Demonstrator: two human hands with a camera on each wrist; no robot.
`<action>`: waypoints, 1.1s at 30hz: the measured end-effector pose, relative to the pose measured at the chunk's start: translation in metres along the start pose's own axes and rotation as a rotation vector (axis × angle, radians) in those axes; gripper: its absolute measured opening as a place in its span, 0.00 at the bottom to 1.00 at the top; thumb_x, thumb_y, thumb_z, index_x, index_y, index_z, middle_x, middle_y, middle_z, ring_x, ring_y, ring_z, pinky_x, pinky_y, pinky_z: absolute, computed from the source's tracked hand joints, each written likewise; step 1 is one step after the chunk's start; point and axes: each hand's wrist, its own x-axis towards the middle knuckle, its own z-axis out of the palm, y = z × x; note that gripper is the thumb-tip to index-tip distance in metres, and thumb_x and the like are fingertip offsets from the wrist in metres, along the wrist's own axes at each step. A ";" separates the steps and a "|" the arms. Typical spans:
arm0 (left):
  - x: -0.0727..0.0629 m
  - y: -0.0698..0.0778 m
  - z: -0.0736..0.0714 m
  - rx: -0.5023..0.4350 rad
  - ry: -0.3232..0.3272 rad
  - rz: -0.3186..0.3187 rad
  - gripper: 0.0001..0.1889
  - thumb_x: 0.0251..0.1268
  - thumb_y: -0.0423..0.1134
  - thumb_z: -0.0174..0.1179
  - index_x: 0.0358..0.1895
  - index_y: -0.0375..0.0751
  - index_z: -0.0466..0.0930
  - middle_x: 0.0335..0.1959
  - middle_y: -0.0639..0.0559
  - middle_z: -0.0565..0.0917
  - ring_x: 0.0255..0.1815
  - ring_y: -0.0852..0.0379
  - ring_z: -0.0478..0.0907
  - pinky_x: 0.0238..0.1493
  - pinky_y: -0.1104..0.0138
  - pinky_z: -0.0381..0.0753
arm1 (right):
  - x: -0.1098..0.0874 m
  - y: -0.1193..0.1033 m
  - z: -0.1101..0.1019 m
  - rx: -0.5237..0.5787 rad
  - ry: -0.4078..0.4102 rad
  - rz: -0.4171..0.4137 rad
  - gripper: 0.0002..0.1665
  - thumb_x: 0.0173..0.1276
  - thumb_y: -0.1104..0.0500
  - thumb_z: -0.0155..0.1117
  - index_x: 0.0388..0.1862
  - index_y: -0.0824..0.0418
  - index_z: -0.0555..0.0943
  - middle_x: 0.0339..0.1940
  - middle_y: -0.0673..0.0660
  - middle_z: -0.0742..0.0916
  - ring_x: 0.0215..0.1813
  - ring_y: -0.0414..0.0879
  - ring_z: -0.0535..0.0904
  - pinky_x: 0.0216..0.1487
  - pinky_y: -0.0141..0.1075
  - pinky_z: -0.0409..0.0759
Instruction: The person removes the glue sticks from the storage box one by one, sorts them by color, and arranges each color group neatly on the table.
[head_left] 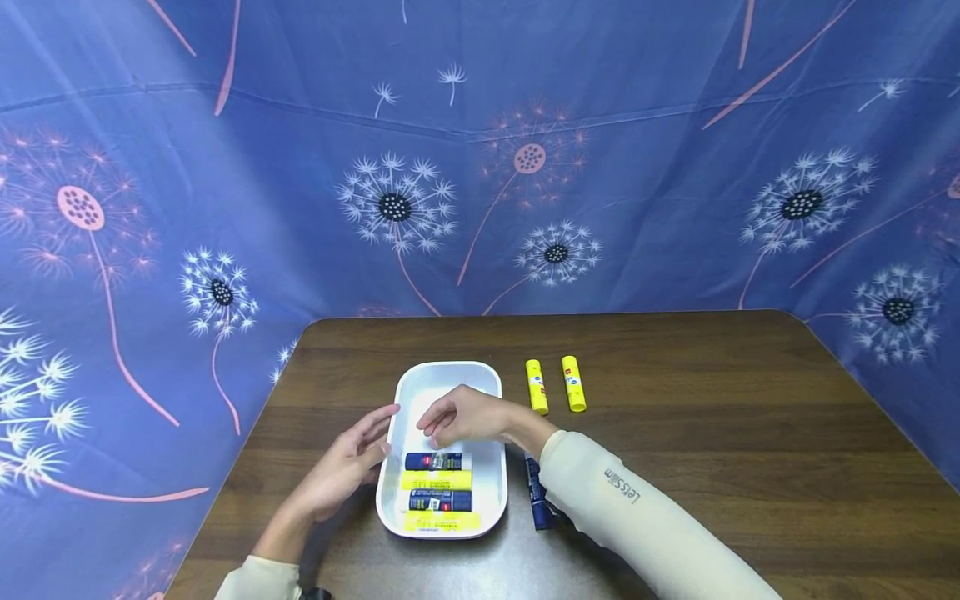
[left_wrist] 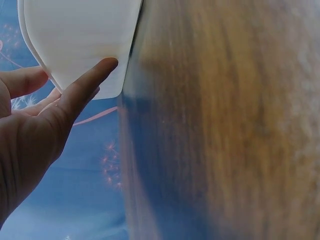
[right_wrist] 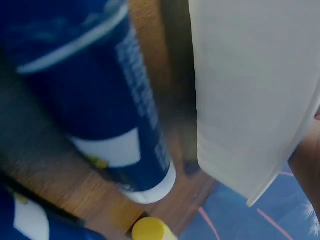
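Observation:
A white tray [head_left: 491, 492] on the table holds a row of glue sticks lying crosswise, blue and yellow by turns; the farthest is a blue glue stick [head_left: 431, 461], and behind it lies a yellow glue stick [head_left: 437, 480]. My left hand [head_left: 341, 471] rests against the tray's left side, and in the left wrist view its fingers touch the white wall [left_wrist: 85, 40]. Over the tray, just behind the farthest blue stick, hovers my right hand [head_left: 468, 417] with loosely bent fingers and nothing visible in them.
Two yellow glue sticks [head_left: 573, 383] lie beyond the tray's right side. Blue glue sticks [head_left: 538, 500] lie right of the tray, partly hidden under the right sleeve; one blue stick [right_wrist: 100, 110] looms large in the right wrist view. A patterned blue cloth [head_left: 480, 208] hangs behind the table.

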 end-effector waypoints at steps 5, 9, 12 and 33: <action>0.000 0.001 0.001 -0.002 -0.003 -0.005 0.30 0.82 0.31 0.44 0.82 0.40 0.50 0.84 0.30 0.52 0.80 0.29 0.58 0.64 0.39 0.80 | 0.004 0.000 0.007 -0.081 0.005 0.053 0.18 0.59 0.71 0.71 0.50 0.68 0.87 0.39 0.57 0.90 0.39 0.39 0.82 0.46 0.28 0.83; 0.000 0.002 0.002 -0.005 0.003 -0.016 0.30 0.82 0.31 0.44 0.82 0.40 0.50 0.84 0.31 0.52 0.82 0.30 0.55 0.65 0.37 0.78 | 0.004 -0.001 0.011 -0.149 0.018 0.094 0.16 0.58 0.71 0.72 0.47 0.66 0.88 0.34 0.51 0.88 0.37 0.40 0.80 0.43 0.28 0.80; -0.001 0.003 0.002 -0.006 0.002 -0.019 0.30 0.81 0.30 0.44 0.82 0.40 0.51 0.84 0.31 0.52 0.83 0.31 0.53 0.66 0.37 0.77 | 0.005 0.000 0.013 -0.187 0.018 0.110 0.15 0.58 0.71 0.73 0.46 0.66 0.88 0.33 0.50 0.88 0.38 0.40 0.80 0.43 0.28 0.78; 0.001 0.004 0.001 -0.002 -0.010 -0.019 0.30 0.82 0.30 0.43 0.83 0.42 0.50 0.84 0.31 0.51 0.82 0.29 0.55 0.65 0.36 0.77 | 0.008 0.004 0.022 -0.315 -0.003 0.133 0.14 0.60 0.69 0.75 0.45 0.60 0.90 0.34 0.47 0.89 0.38 0.38 0.80 0.44 0.28 0.77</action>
